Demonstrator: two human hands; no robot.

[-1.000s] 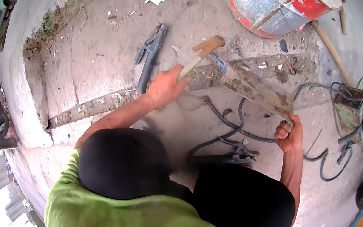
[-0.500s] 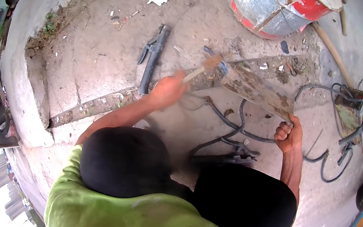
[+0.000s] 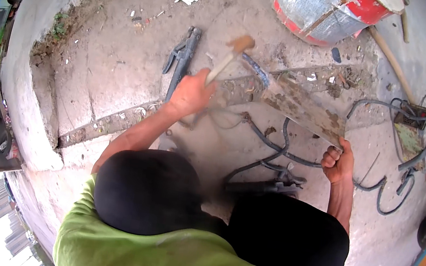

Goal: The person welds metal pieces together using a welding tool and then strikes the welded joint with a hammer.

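My left hand [image 3: 191, 94] is closed around the pale wooden handle of a hammer [image 3: 221, 68]. Its rusty brown head [image 3: 242, 43] is raised up and to the left, apart from the metal plate. With my right hand [image 3: 338, 161] I grip the near right corner of a flat, rust-stained metal plate [image 3: 306, 109], which is held tilted above the ground. A dark bluish bar [image 3: 256, 69] juts from the plate's far left end; how the two are joined is unclear. Beside my left hand lies a dark welding electrode holder [image 3: 184, 55], partly hidden by that hand.
Dark cables [image 3: 271, 146] loop over the ground beneath the plate. A red and grey metal drum [image 3: 317, 11] stands at the back. Near it leans a wooden pole [image 3: 391, 63]. A worn box wound with cable [image 3: 411, 131] sits at right; a broken concrete ledge [image 3: 37, 103] runs along the left.
The hammer has swung up and to the left, from beside the plate's far left end. My left hand has shifted slightly left; my right hand keeps its grip on the plate.
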